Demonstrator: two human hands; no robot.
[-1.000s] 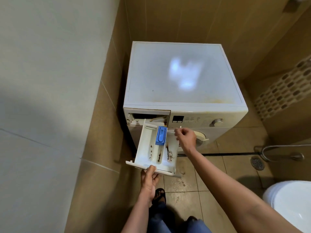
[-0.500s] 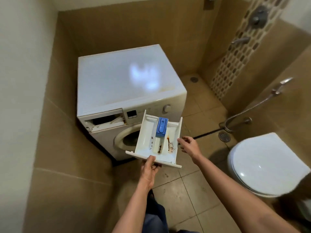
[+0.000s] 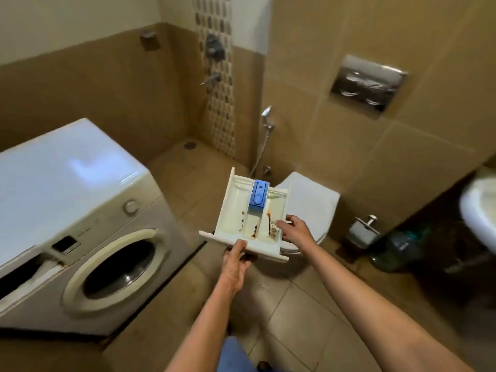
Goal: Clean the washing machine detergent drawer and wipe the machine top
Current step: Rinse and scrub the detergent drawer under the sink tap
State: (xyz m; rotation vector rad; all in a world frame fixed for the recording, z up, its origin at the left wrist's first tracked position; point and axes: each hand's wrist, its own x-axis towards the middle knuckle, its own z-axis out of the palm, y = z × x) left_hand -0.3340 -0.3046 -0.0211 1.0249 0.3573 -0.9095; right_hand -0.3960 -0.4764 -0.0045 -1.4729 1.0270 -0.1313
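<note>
Now in hand: white plastic detergent drawer [image 3: 233, 210], out of its machine and carried roughly level in the air, open side up.
Left hand [image 3: 236, 261]: clasps the drawer's front panel, thumb on top, fingers underneath.
Right hand [image 3: 295, 232]: at the side wall across from the left grip. Thumb and fingers seem to pinch the rim; how firmly, I cannot tell.
Beyond both grips: blue rectangular plastic siphon cap [image 3: 258, 196], seated in the middle compartment.
Between the grips: dark brown residue streaks [image 3: 273, 230] on the dividers and on the floor of the compartment just beside the right fingers.
Left of the left grip: white front-loading washing machine [image 3: 88, 253], with its empty drawer slot [image 3: 24, 275] gaping below the glossy white machine top [image 3: 53, 178].
Past the right grip: white toilet lid [image 3: 311, 202], under the drawer's far end.
Handling, as I judge it: a light, rigid, hollow moulding. The thin walls could flex or crack if squeezed, and it will likely turn slick once wet and soapy. The blue cap probably lifts off, so tipping may drop it.
Where to hold: the thick front panel for carrying and a side wall for steadying, with fingers kept off the grime.
</note>
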